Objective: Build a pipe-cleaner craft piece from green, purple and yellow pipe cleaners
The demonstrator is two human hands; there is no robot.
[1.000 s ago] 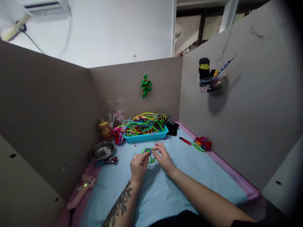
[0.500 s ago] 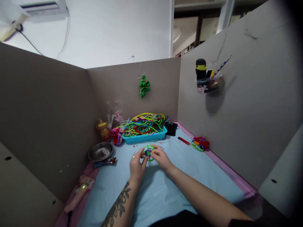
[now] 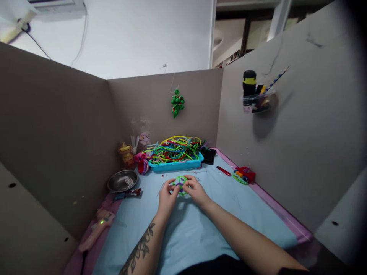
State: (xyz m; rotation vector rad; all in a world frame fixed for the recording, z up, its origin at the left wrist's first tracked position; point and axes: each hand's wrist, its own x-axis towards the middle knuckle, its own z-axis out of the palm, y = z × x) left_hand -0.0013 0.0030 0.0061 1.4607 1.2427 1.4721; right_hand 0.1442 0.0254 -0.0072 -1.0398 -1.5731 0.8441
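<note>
Between my hands is a round green-and-purple piece, a green ring with a purple part at its middle, which looks made of pipe cleaners. My left hand is closed on its left side, thumb and fingers pinching it. From the right, my right hand pinches the piece too, its thumb close to the left thumb. Fingers cover part of the purple middle. A thin needle-like stick shows just left of my left hand. Beyond the hands stands a blue tray heaped with colourful pipe cleaners.
At left are a metal bowl with small pale bits, a dark wrapper and a pink glue gun. A red cutter and a red-and-green craft piece lie right. Grey panels enclose the table.
The round piece has been turned in my hands, so more of its green ring faces me. Both hands stay over the same part of the table. The view shifts slightly.
</note>
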